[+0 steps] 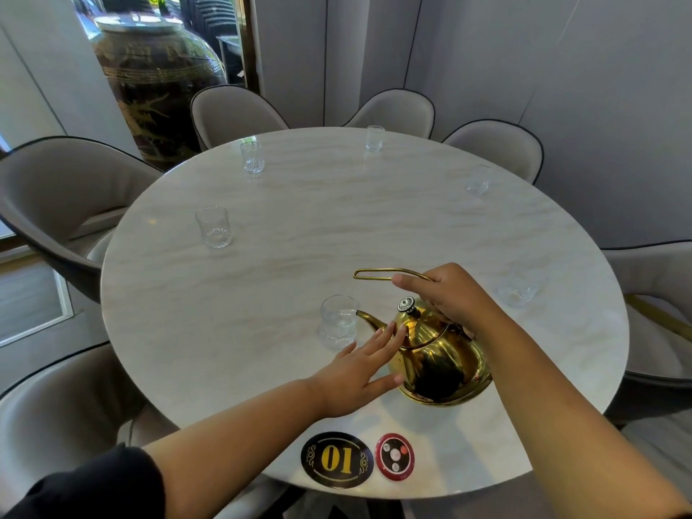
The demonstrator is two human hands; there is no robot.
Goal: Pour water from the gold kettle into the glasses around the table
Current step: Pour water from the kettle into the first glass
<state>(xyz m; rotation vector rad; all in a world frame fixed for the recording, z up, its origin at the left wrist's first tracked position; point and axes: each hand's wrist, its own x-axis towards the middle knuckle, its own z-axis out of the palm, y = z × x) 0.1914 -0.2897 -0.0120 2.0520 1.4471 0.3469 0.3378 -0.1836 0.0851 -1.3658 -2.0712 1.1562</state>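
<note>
Kettle: we see the gold kettle (438,361) over the near side of the round marble table (299,226), tipped to the left, its spout tip at the rim of the nearest glass (339,322).
Right hand: our right hand (453,297) is curled round the thin wire handle (378,273), which loops out above the lid knob (406,305).
Left hand: our left hand (359,372) lies flat, fingers straight and spread, fingertips touching the kettle's side by the base of the spout.
Water: the spout and glass are too small and clear here; we cannot tell whether anything is flowing.
Other glasses: five more stand well apart near the table's edge: left glass (212,227), far-left glass (252,157), far glass (375,138), far-right glass (478,179), right glass (518,290).
Near edge: a black oval "01" plaque (337,460) lies just beside a red round call button (395,457).
Surroundings: grey upholstered chairs (232,114) ring the table; a big dark jar (149,88) stands behind them.
</note>
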